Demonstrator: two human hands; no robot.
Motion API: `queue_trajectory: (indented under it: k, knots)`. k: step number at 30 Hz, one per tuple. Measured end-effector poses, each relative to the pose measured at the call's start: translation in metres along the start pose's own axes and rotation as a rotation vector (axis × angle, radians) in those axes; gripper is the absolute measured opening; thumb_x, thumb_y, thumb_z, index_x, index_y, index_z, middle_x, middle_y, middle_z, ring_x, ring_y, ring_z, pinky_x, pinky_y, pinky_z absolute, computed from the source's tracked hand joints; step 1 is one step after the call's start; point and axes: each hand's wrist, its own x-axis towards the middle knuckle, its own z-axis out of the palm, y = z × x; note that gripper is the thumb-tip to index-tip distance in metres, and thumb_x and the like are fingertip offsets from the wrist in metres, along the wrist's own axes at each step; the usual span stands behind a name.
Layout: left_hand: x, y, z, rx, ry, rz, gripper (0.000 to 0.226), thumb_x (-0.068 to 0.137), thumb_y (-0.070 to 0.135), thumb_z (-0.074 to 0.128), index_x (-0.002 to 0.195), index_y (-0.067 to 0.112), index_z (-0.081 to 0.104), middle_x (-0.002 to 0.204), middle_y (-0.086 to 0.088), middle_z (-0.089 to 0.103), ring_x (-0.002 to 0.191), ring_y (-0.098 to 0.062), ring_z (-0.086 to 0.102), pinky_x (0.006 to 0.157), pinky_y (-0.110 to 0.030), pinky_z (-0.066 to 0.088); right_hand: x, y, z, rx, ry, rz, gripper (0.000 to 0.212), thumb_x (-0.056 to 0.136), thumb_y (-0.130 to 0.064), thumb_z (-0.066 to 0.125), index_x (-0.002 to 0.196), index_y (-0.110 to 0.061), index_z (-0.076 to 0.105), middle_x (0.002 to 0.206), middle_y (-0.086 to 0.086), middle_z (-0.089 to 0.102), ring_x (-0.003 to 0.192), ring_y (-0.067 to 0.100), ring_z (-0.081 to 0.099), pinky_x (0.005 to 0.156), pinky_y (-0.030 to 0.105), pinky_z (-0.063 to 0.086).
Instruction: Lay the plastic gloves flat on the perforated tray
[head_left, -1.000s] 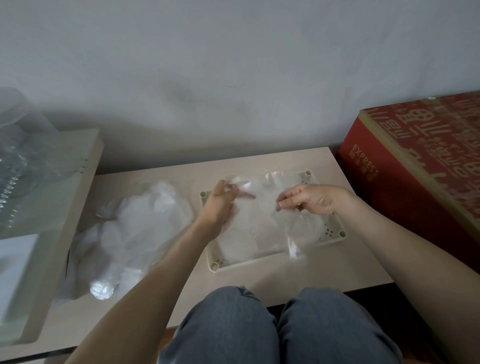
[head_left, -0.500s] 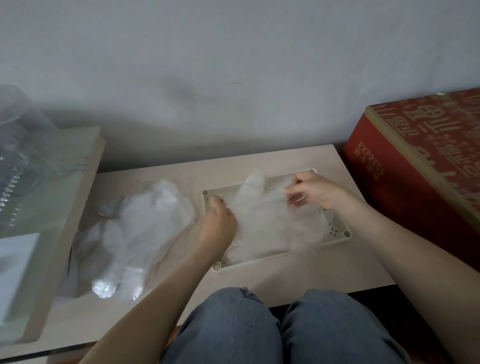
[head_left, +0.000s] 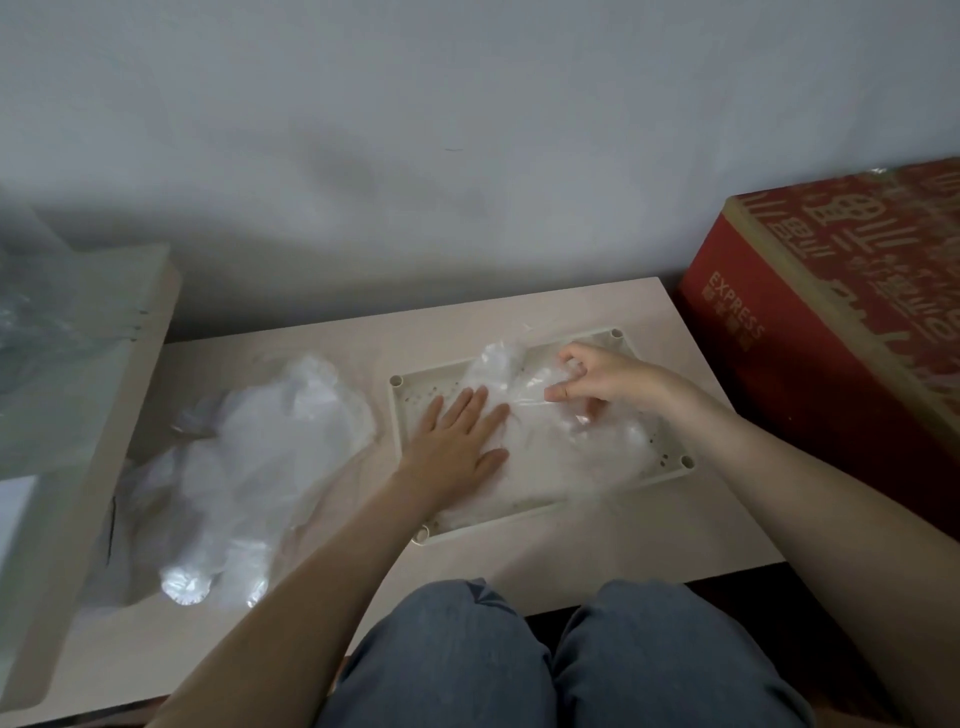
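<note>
The left hand (head_left: 457, 441) pressed flat on a glove (head_left: 566, 452) in the tray (head_left: 400, 415); the right hand (head_left: 597, 379) pinched its edge; a pile (head_left: 260, 467) remained.

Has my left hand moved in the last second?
Yes. The left hand came down and rightward from the perforated tray's left rim; it now presses flat on the plastic glove inside the tray.

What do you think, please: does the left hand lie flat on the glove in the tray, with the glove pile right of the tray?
Not quite: the head view shows the glove pile left of the tray, not right. The left hand does lie flat on the glove in the tray.
</note>
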Motion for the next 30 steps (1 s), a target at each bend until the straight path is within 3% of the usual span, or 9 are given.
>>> queue_trajectory:
  k: [4, 7, 11, 17, 20, 23, 26, 30]
  knots:
    - [0.000, -0.001, 0.000, 0.012, 0.018, -0.063, 0.073, 0.090, 0.063, -0.002, 0.153, 0.025, -0.009, 0.161, -0.003, -0.010, 0.148, -0.019, -0.009, 0.118, -0.040, -0.008, -0.005, 0.003, -0.017, 0.073, -0.045, 0.017, 0.045, 0.085, -0.006, 0.069, 0.124, -0.007, 0.045, 0.081, 0.011, 0.062, 0.059, 0.021, 0.053, 0.050, 0.027, 0.045]
    - [0.001, 0.000, 0.001, -0.012, 0.030, -0.078, 0.070, 0.094, 0.060, 0.002, 0.153, 0.023, -0.009, 0.161, -0.002, -0.009, 0.148, -0.018, -0.008, 0.118, -0.039, -0.008, -0.009, 0.006, -0.026, 0.022, 0.032, -0.001, 0.037, 0.087, -0.005, 0.066, 0.120, -0.005, 0.051, 0.076, 0.004, 0.058, 0.057, 0.014, 0.049, 0.053, 0.025, 0.045]
    - [0.002, 0.003, 0.001, 0.009, 0.025, -0.080, 0.067, 0.098, 0.058, 0.010, 0.153, 0.025, -0.007, 0.161, -0.004, -0.011, 0.148, -0.020, -0.009, 0.118, -0.041, -0.006, -0.014, 0.010, -0.025, -0.104, 0.185, -0.023, 0.040, 0.085, -0.019, 0.069, 0.120, -0.013, 0.052, 0.099, 0.003, 0.062, 0.084, 0.015, 0.056, 0.070, 0.026, 0.043]
    - [0.003, 0.006, 0.001, 0.015, 0.023, -0.088, 0.066, 0.099, 0.055, 0.015, 0.153, 0.024, -0.007, 0.161, -0.005, -0.014, 0.148, -0.021, -0.011, 0.118, -0.042, -0.006, -0.026, 0.002, 0.000, -0.466, 0.363, -0.210, 0.064, 0.082, -0.028, 0.068, 0.137, -0.017, 0.037, 0.124, 0.003, 0.047, 0.120, 0.022, 0.039, 0.098, 0.037, 0.028]
    - [0.004, 0.005, 0.002, 0.025, 0.014, -0.094, 0.066, 0.099, 0.056, 0.015, 0.153, 0.025, -0.006, 0.161, -0.005, -0.013, 0.148, -0.022, -0.010, 0.118, -0.042, -0.005, -0.033, 0.003, 0.010, -0.524, 0.261, -0.264, 0.083, 0.079, -0.037, 0.072, 0.146, -0.023, 0.024, 0.143, 0.001, 0.036, 0.136, 0.024, 0.026, 0.105, 0.038, 0.020]
    - [0.005, 0.002, 0.005, 0.059, 0.011, -0.098, 0.073, 0.092, 0.064, 0.000, 0.153, 0.025, -0.007, 0.161, -0.005, -0.012, 0.148, -0.022, -0.009, 0.118, -0.042, -0.004, -0.036, 0.017, 0.019, -0.771, 0.031, -0.211, 0.097, 0.081, -0.046, 0.066, 0.152, -0.030, 0.001, 0.159, -0.001, 0.007, 0.147, 0.021, 0.001, 0.115, 0.043, 0.005]
    - [0.005, 0.001, 0.006, 0.075, 0.005, -0.105, 0.084, 0.080, 0.066, -0.014, 0.153, 0.025, -0.008, 0.161, -0.005, -0.011, 0.148, -0.023, -0.008, 0.118, -0.042, -0.004, -0.036, 0.035, 0.015, -0.832, -0.028, -0.099, 0.087, 0.092, -0.040, 0.052, 0.150, -0.032, -0.012, 0.160, -0.001, -0.010, 0.147, 0.018, -0.016, 0.117, 0.043, -0.006]
    - [0.005, 0.001, 0.005, 0.065, 0.001, -0.102, 0.072, 0.094, 0.063, 0.002, 0.153, 0.024, -0.008, 0.161, -0.006, -0.012, 0.148, -0.023, -0.009, 0.118, -0.042, -0.004, -0.041, 0.042, -0.003, -0.807, 0.039, -0.018, 0.076, 0.095, -0.016, 0.041, 0.151, -0.030, -0.009, 0.161, 0.000, -0.009, 0.147, 0.019, -0.016, 0.117, 0.042, -0.008]
